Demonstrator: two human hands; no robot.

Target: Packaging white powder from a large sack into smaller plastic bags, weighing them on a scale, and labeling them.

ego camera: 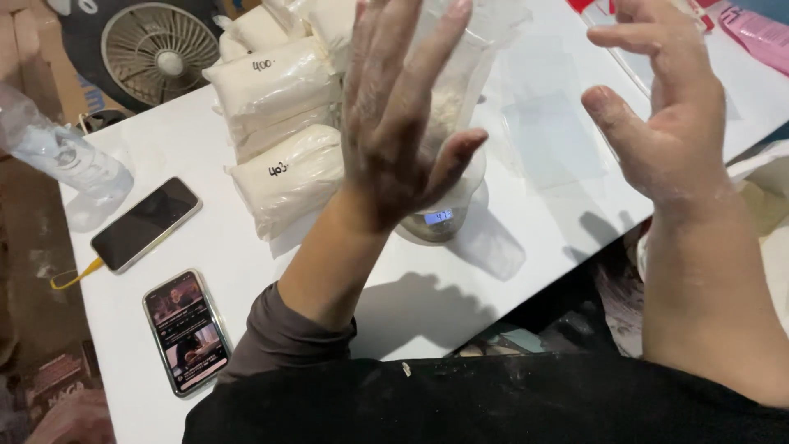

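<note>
Sleeve: dark fabric at the near edge, flecked with pale powder.
Table (246, 271): white, smooth top, set at a slant across the view; hand shadows fall on its near part.
Lit phone (186, 330): flat near the left edge, screen showing a picture.
Dark phone (146, 223): flat just beyond it, screen off, yellow strap trailing off the edge.
Left hand (394, 123): raised, fingers spread and loose, gripping nothing; palm close against the clear bag, contact unclear.
Right hand (666, 115): raised well apart to the right, fingers slack and curved, empty; powder dusted on the skin.
Clear bag (460, 90): upright, part-filled with white powder, standing on the scale behind the left hand.
Scale (440, 218): small, round, mid-table, its little display lit.
Flat bags (555, 136): empty clear sheets lying on the table between the hands.
Filled bags (279, 123): white, stacked, marked in black pen, left of the scale.
Bottle (62, 152): clear plastic, tilted, at the far left corner.
Fan (160, 53): beyond the table, grille facing us.
Floor: brown and cluttered at left.
</note>
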